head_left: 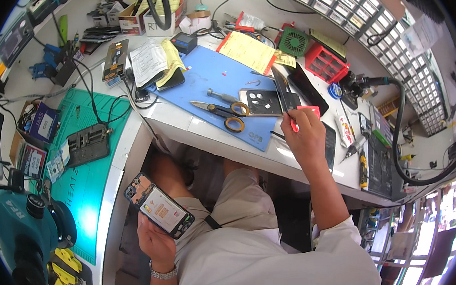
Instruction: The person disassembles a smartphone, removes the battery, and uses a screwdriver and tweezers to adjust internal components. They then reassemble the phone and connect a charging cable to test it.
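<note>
White desk, centre: blue rectangular mat. On mat: scissors with yellow-and-black loop handles; slim grey tool behind them; flat dark phone part to right. Yellow paper sheet across mat's back edge; beyond its right end, square green fan, then red plastic basket farther right. Left: teal rectangular mat under black clamp. Right hand right of phone part. Left hand before desk, under opened dark phone.
</note>
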Motion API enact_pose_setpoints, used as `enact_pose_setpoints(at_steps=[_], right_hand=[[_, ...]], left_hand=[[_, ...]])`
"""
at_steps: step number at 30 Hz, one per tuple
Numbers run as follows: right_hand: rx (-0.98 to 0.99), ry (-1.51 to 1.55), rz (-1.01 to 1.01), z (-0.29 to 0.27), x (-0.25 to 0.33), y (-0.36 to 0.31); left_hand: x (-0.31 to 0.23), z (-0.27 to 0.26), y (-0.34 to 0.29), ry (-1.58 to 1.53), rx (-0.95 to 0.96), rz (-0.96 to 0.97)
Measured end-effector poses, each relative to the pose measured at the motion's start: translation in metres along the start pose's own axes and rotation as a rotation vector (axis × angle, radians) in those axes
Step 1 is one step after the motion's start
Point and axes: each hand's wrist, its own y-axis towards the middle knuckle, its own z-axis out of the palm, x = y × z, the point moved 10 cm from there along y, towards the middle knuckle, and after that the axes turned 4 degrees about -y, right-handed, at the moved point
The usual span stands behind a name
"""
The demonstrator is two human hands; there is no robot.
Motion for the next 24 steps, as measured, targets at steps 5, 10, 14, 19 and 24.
enact_pose_setpoints(at_steps=[5, 10, 14, 19, 24], right_hand=[[0.288, -0.013, 0.076, 0.031, -0.007, -0.002], [0.276, 0.033, 0.031, 0.047, 0.003, 0.049], [0.337, -0.014, -0.218, 0.1, -0.018, 0.085], [0.516, -0.046, -0.317, 0.165, -0.035, 0.1], [0.517, 0.031, -0.372, 0.182, -0.05, 0.093]], left_hand=[[-0.001, 0.007, 0.002, 0.013, -0.037, -0.006], [0.002, -0.011, 0.004, 0.131, -0.091, 0.008], [0.008, -0.008, 0.004, 0.08, -0.084, -0.027], [0.002, -0.001, -0.003, 0.006, -0.088, -0.037], [0.003, -0.005, 0.0, 0.024, -0.116, -0.044]])
